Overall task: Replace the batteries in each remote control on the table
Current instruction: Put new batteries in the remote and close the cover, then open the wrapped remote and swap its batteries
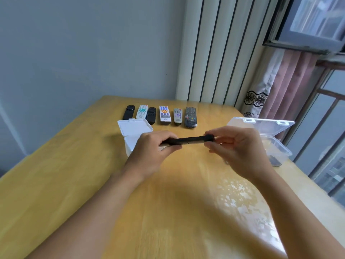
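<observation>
Above the wooden table (74, 184), against a blue-grey wall (74, 53), we hold a black remote (188, 140) level, our left hand (149, 156) closed around one end, our right hand (240, 146) pinching the other. Left to right behind it: an open white box (133, 128), six remotes in a row (162, 114), an open clear box (268, 135), then curtain (285, 85) and window (326, 128).

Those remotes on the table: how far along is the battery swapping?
Nothing shows any remote finished. In hand: a black remote, held at its ends by the left hand and right hand. The white box and clear box are open. Six remotes lie in a row behind; their batteries' state can't be told.
</observation>
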Demonstrator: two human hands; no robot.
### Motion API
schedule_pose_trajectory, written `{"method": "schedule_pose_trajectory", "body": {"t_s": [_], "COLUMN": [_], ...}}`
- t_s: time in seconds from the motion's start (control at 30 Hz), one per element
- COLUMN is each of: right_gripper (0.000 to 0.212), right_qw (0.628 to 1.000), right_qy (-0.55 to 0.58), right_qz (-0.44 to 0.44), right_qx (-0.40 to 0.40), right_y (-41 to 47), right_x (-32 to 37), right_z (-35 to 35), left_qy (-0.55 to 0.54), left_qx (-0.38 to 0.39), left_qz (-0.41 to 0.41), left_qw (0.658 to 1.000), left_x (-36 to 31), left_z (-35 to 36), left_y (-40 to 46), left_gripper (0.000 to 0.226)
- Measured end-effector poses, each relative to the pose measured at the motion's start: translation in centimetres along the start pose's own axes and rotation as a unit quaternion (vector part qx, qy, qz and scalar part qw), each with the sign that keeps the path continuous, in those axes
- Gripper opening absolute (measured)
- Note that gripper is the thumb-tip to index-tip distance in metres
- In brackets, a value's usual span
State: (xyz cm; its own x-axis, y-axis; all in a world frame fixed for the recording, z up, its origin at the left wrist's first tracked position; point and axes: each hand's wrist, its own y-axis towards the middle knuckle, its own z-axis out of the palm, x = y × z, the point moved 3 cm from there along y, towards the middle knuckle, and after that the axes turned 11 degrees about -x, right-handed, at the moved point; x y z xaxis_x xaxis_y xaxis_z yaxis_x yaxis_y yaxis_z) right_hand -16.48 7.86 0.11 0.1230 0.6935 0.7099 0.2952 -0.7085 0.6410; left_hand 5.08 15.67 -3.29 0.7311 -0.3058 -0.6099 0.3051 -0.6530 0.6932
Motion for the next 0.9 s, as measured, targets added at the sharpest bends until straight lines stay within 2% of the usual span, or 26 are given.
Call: {"method": "schedule_pose_trajectory", "body": {"t_s": [0.07, 0.13, 0.23, 0.3, 0.37, 0.43, 0.5, 0.63, 0.73, 0.9], "right_gripper": [0.025, 0.024, 0.018, 0.013, 0.01, 0.016, 0.021, 0.024, 0.017, 0.007], "right_qw": [0.997, 0.986, 0.962, 0.94, 0.923, 0.901, 0.888, 0.876, 0.879, 0.879], "right_qy": [-0.012, -0.038, -0.115, -0.226, -0.334, -0.416, -0.449, -0.464, -0.455, -0.431], "right_qz": [-0.053, -0.128, -0.213, -0.218, -0.152, -0.061, 0.013, 0.09, 0.128, 0.202], "right_qx": [-0.054, -0.097, -0.125, -0.13, -0.115, -0.107, -0.1, -0.098, -0.068, -0.004], "right_y": [-0.6, -0.5, 1.1, 3.2, 6.4, 9.4, 11.5, 13.5, 14.2, 14.7], "right_x": [0.8, 1.4, 0.3, -1.4, -3.4, -5.0, -6.6, -9.6, -11.3, -13.8], "right_z": [0.6, 1.6, 3.0, 4.1, 5.4, 6.4, 6.9, 7.9, 8.9, 9.6], "left_qy": [0.007, 0.039, 0.119, 0.16, 0.139, 0.041, -0.033, -0.098, -0.073, -0.027], "left_qx": [-0.075, -0.136, -0.159, -0.181, -0.21, -0.226, -0.23, -0.237, -0.262, -0.334], "left_qz": [0.003, -0.039, -0.111, -0.172, -0.266, -0.375, -0.437, -0.445, -0.437, -0.453], "left_qw": [0.997, 0.989, 0.974, 0.955, 0.93, 0.898, 0.869, 0.858, 0.858, 0.826], "left_x": [0.7, 1.9, 4.3, 5.4, 6.2, 7.0, 7.5, 8.1, 8.6, 9.0], "left_z": [-0.7, -1.2, -1.5, -2.0, -2.8, -3.3, -3.7, -4.3, -4.8, -6.7], "left_y": [0.7, 1.2, 0.9, 0.5, 0.3, 0.4, 0.4, 0.7, 1.0, 0.8], "left_gripper": [0.025, 0.041, 0.055, 0.062, 0.072, 0.08, 0.081, 0.067, 0.059, 0.059]}}
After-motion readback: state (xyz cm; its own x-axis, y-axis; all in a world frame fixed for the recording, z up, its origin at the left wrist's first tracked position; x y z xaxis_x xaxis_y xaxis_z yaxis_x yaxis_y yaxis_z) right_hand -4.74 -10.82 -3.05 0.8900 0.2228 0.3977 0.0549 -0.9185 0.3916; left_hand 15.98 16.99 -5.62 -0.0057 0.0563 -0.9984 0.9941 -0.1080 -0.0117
